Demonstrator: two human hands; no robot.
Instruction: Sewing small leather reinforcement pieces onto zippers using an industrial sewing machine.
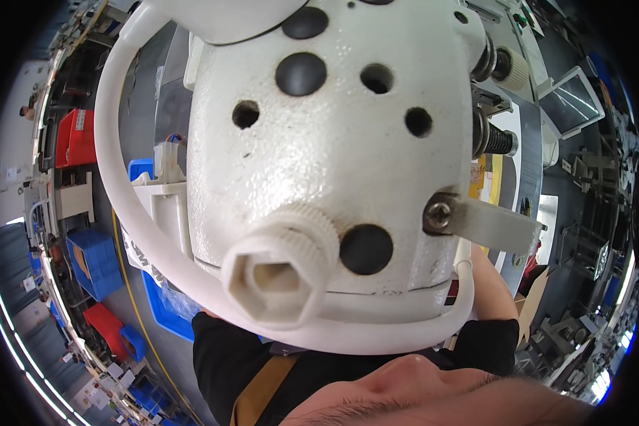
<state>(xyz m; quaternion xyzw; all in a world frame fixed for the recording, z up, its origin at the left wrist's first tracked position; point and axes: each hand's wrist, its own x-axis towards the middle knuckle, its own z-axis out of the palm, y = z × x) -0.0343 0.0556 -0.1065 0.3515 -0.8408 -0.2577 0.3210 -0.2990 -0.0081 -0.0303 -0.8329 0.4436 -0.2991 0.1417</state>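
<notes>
The middle of the view, from twelve o'clock down past the centre, is filled by a white sewing-machine head (298, 156), held close in front of the camera. At six o'clock, beneath it, the person's face is partly seen, with a black sleeve (224, 348) at seven. The left hand is hidden behind the machine, so its grip cannot be told; the right hand, past a bare right forearm (495, 292) at four o'clock, is likewise covered, and its hold cannot be told either. The machine is looped by a thick white tube (110, 106), run from ten o'clock around through six to four. Blue crates (96, 263) are stacked between eight and nine, a blue tray (165, 312) is set at eight, and a flat screen (574, 99) is tilted at two. On the machine, a white hexagonal knob (280, 263) is mounted at seven, a pale lever (500, 226) is fastened at three by a cross-head screw (439, 213), and a round black plug (366, 249) is seated at four.
</notes>
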